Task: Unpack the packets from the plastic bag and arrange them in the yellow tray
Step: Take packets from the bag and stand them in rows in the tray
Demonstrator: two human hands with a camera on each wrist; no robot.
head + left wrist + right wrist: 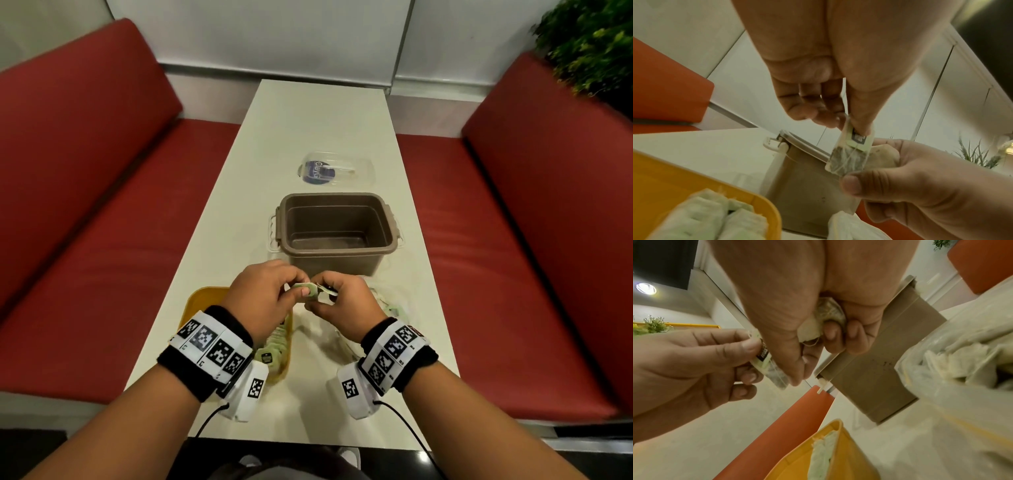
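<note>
Two hands pinch small translucent tea packets above the white surface (239, 192).
Left hand (265, 301) holds one packet (851, 154); right hand (344, 303) clutches another (830, 314); tangled strings risk a drop outside the yellow plastic tray (694, 180).

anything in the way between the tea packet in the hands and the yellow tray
Nothing visible blocks it. The small green-tagged tea packet is pinched by left hand and right hand just above the yellow plastic tray, whose far end looks bare.

Red padded benches (102, 212) flank a long white table (318, 126) against pale wall panels (260, 34), with a leafy plant (589, 48) right.
</note>
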